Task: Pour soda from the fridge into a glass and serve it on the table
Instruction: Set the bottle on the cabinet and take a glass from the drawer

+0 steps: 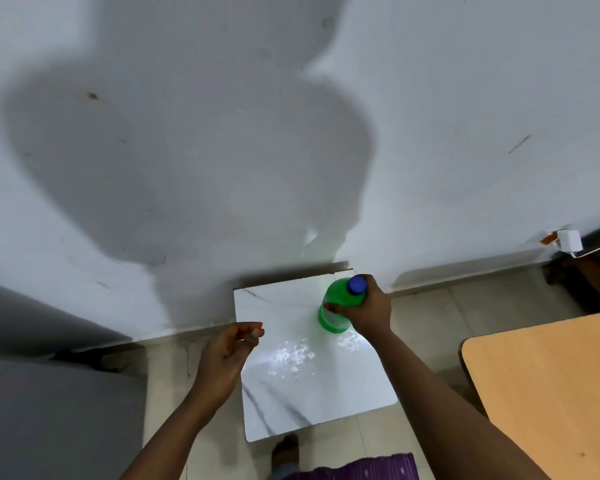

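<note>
The green soda bottle (336,308) stands upright on the small marble-topped table (312,379), close to its far right corner, by the wall (187,133). Its blue cap (356,285) is on, so nothing can have been poured out of it as it stands. The right hand (364,311) is wrapped around the bottle's upper body just under the neck, fingers curled across the front and thumb behind, a firm hold that looks meant to steady it on the tabletop or to lift it. Whether the base is fully resting on the marble or hanging a hair above it I cannot say for sure from here, since the angle is steep and the hand covers part of the bottle.

The left hand (232,351) hovers empty over the table's left edge, fingers loosely bent and apart, gripping nothing. It seems held ready to come across and twist the cap while the right hand braces the bottle.

No glass is anywhere in sight, on the marble top or on the corner of the wooden table (548,386) to the right. To my eye the job is in its early part: bottle out and set down, cap to be opened, a glass yet to be fetched. A grey fridge (49,393) stands to the left. A bare foot (284,448) shows below the near edge.
</note>
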